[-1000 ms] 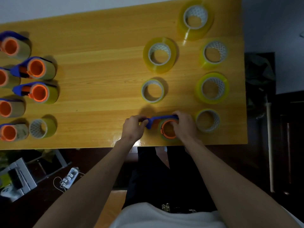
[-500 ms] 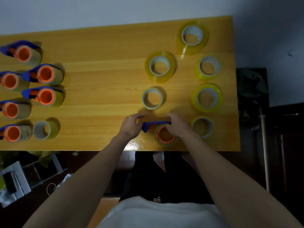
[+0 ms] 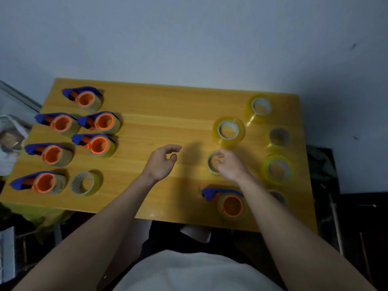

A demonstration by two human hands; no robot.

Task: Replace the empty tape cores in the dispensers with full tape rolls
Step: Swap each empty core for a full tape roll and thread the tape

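A blue tape dispenser (image 3: 231,204) with an orange hub lies near the table's front edge, free of both hands. My right hand (image 3: 230,168) is farther back, over a thin tape ring (image 3: 211,164), and its curled fingers pinch the ring's right rim. The ring's right half is hidden by the hand. My left hand (image 3: 161,162) hovers over bare wood to the left with its fingers loosely curled and holds nothing. Thick yellow tape rolls (image 3: 228,131) (image 3: 260,108) (image 3: 278,169) lie flat around the right hand.
Several blue dispensers with orange hubs (image 3: 98,143) stand in a cluster on the left of the wooden table (image 3: 157,106), with a loose roll (image 3: 85,183) beside them. More rings (image 3: 279,137) lie near the right edge. A wall rises behind the table.
Both hands let go of the dispenser and moved toward the back of the table. The right hand reached the thin ring. The camera tilted up, so the wall now fills the top.
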